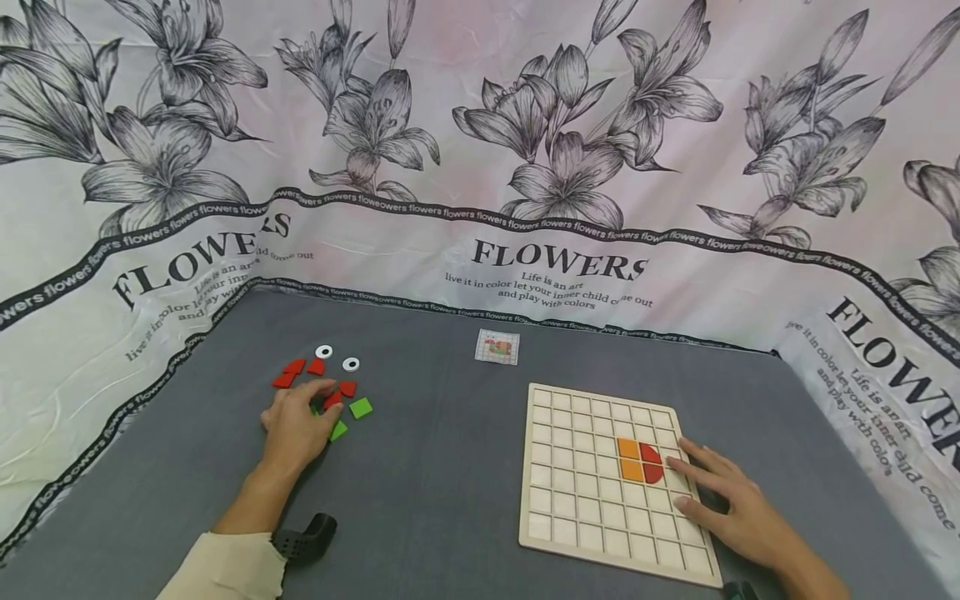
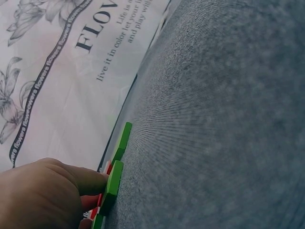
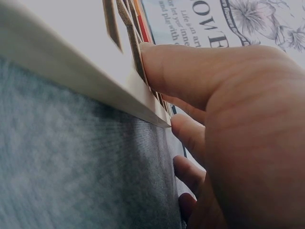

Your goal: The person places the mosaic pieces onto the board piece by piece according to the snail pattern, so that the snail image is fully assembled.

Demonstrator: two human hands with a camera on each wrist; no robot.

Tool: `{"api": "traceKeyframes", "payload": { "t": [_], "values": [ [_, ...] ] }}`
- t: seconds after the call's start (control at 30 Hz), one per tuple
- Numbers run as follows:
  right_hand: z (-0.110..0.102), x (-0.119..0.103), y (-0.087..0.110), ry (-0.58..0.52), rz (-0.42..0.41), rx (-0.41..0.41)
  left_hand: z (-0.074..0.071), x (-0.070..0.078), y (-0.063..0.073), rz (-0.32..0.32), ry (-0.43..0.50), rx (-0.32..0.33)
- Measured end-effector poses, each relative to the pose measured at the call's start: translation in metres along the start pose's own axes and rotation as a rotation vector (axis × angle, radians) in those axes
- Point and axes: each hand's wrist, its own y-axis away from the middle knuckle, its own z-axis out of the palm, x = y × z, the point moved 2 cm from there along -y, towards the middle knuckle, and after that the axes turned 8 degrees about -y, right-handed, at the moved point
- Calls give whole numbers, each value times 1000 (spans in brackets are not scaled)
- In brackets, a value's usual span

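Note:
In the head view my left hand (image 1: 295, 423) is low among loose flat pieces at the left, its thumb and index finger curved about a red piece (image 1: 333, 401). A green square (image 1: 362, 407) lies just right of those fingers, and another green piece (image 1: 338, 431) beside the thumb. The left wrist view shows a green piece (image 2: 112, 183) right at the fingertips. My right hand (image 1: 738, 508) rests with spread fingers on the right edge of a pale wooden grid board (image 1: 551, 527). Set in the board are orange squares (image 1: 628, 459) and red rounded pieces (image 1: 652, 463).
More red pieces (image 1: 284, 380) lie behind the left hand, with two white rings with dark centres (image 1: 324, 352) past them. A small picture card (image 1: 497, 347) lies at the back of the grey tabletop (image 1: 431, 467). Flower-printed cloth (image 1: 420, 250) borders the back and sides.

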Motion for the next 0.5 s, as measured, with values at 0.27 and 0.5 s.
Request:
{"api": "traceKeyframes", "payload": {
  "t": [0.27, 0.5],
  "values": [
    [1, -1, 0, -3, 12, -11, -2, 1, -5, -18, 10, -24],
    [0, 0, -1, 2, -7, -5, -1, 2, -7, 59, 24, 7]
  ]
}}
